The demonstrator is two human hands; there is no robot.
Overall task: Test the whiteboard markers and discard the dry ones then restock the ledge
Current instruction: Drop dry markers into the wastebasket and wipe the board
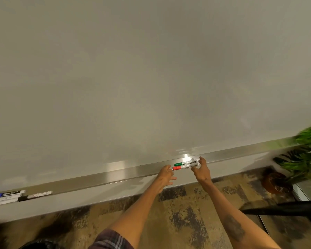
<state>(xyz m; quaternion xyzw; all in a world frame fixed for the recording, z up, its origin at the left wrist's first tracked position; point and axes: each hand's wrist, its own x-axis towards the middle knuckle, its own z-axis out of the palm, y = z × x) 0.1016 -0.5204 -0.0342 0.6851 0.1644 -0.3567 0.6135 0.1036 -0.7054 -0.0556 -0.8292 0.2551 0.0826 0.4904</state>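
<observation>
Whiteboard ledge (pixel 115 172): green marker (pixel 184 163), red marker (pixel 183 167) side by side, labels unreadable; left hand (pixel 166 174), right hand (pixel 201 169) flank them, released.

Below the whiteboard (pixel 151 69), along its bottom edge, a ledge (pixel 97 180) running left to right. On the ledge right of centre, two markers lying lengthwise, side by side: rear marker (pixel 184 163) nearer the board, front marker (pixel 184 167) nearer the lip. At their left ends the left hand (pixel 166 174), at their right ends the right hand (pixel 201 169) — contact not clear. Far left on the ledge, a cluster of markers (pixel 7 195), with a lone marker (pixel 38 194) just to its right — well apart from the pair. Under the ledge, floor (pixel 187 203); on it at far right, a potted plant (pixel 303 159).
</observation>
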